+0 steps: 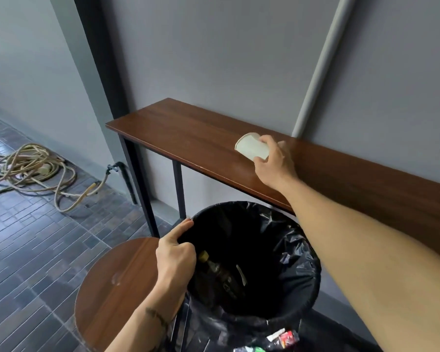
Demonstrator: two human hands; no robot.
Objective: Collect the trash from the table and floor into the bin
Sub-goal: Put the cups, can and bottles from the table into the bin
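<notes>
A white paper cup (250, 146) lies on its side on the long wooden table (188, 133), its mouth turned left. My right hand (274, 163) grips the cup's base end over the tabletop. Below stands a bin lined with a black bag (297, 252); a bottle (214, 268) and other scraps lie inside. My left hand (174, 252) grips the bin's left rim, its index finger stretched along the edge.
A round wooden stool (114, 288) stands left of the bin. A coiled hose (31, 168) lies on the tiled floor at far left. Colourful wrappers (280, 339) show at the bottom, beside the bin. A grey pipe (323, 62) runs up the wall behind the table.
</notes>
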